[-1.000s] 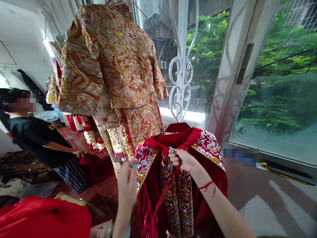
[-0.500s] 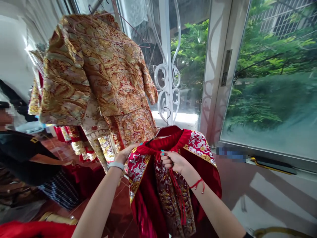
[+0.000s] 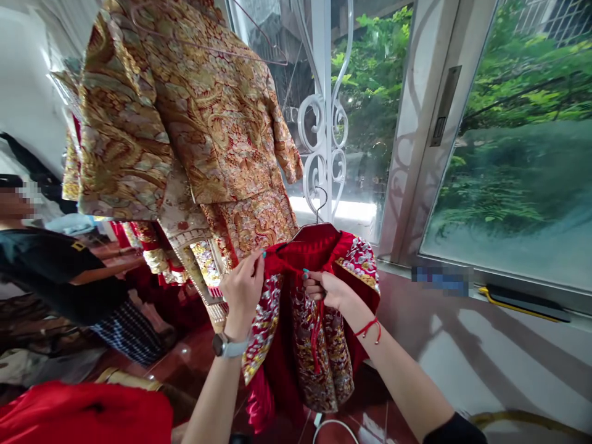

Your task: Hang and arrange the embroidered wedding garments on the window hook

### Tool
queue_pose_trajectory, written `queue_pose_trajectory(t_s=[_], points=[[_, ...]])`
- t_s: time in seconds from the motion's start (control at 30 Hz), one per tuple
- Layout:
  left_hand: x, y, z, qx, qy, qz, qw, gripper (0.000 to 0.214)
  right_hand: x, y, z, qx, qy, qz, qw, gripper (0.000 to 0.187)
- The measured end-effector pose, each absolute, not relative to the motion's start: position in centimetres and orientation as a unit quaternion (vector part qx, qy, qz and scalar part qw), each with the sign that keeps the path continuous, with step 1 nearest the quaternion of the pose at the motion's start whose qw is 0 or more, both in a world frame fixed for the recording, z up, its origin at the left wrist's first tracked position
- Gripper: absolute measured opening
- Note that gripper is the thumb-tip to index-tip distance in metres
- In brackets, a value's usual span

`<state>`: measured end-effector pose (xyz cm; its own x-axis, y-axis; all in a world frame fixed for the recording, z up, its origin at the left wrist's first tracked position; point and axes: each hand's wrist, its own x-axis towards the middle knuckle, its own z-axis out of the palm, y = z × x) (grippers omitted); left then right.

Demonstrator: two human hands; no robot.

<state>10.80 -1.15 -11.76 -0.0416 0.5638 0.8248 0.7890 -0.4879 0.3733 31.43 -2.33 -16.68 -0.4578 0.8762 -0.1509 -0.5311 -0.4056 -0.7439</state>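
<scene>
A red garment (image 3: 284,320) with silver and gold embroidery hangs in front of me on a hanger (image 3: 318,213), its gathered neckline facing up. My left hand (image 3: 243,287) grips the neckline at its left shoulder, thumb and fingers pressed together. On the front edge of the neckline, my right hand (image 3: 326,288) is closed in a pinch, and a red cord (image 3: 316,345) dangles below it. The cloth inside both grips is mostly hidden by my fingers.
Gold brocade jackets (image 3: 222,117) hang close on the left. A person in a dark shirt (image 3: 46,274) is further left. Red cloth (image 3: 87,413) lies at lower left. A window frame (image 3: 430,129) with a scrolled white grille (image 3: 326,123) stands ahead and right.
My left hand has turned, its back now more towards me, and has shifted slightly right on the neckline. The garment looks narrower, its left shoulder drawn in. The view has tilted down.
</scene>
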Motion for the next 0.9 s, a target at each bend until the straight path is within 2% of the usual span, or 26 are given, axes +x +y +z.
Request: queue_pose_trajectory(t_s=[0.07,0.3,0.37,0.4,0.47,0.53,0.6,0.7,0.8,0.9], points=[[9.9,-1.3,-13.5,-0.674,-0.5,-0.542,0.042,0.034,32.3,-2.7,-16.8,-0.286,-0.319,0.789,0.441,0.034],[4.8,1.8,-21.3,-0.595,-0.477,-0.531,-0.368,0.056,33.2,-3.2,-17.3,-0.315,-0.328,0.777,0.435,0.039],[4.1,2.0,-23.2,-0.578,-0.464,-0.507,-0.439,0.059,32.9,-3.2,-17.3,-0.318,-0.331,0.773,0.438,0.039],[3.9,1.9,-23.9,-0.578,-0.466,-0.509,-0.435,0.061,32.8,-3.2,-17.3,-0.319,-0.333,0.771,0.439,0.039],[3.9,1.0,-24.4,-0.572,-0.482,-0.564,-0.351,0.061,32.9,-3.3,-17.3,-0.32,-0.339,0.767,0.441,0.038],[4.4,-0.5,-24.4,-0.568,-0.497,-0.615,-0.23,0.051,33.0,-3.3,-17.3,-0.324,-0.345,0.763,0.44,0.036],[5.6,-2.2,-24.3,-0.604,-0.5,-0.597,-0.171,0.039,33.1,-3.4,-17.3,-0.327,-0.35,0.76,0.439,0.036],[8.0,-3.9,-24.4,-0.664,-0.482,-0.519,-0.238,0.041,33.1,-3.5,-17.5,-0.329,-0.353,0.755,0.444,0.038],[9.3,-4.1,-25.0,-0.633,-0.479,-0.503,-0.342,0.047,33.1,-3.7,-17.5,-0.33,-0.351,0.75,0.453,0.039],[8.5,-3.5,-25.5,-0.617,-0.481,-0.485,-0.391,0.052,33.2,-4.0,-17.3,-0.332,-0.347,0.749,0.455,0.036]])
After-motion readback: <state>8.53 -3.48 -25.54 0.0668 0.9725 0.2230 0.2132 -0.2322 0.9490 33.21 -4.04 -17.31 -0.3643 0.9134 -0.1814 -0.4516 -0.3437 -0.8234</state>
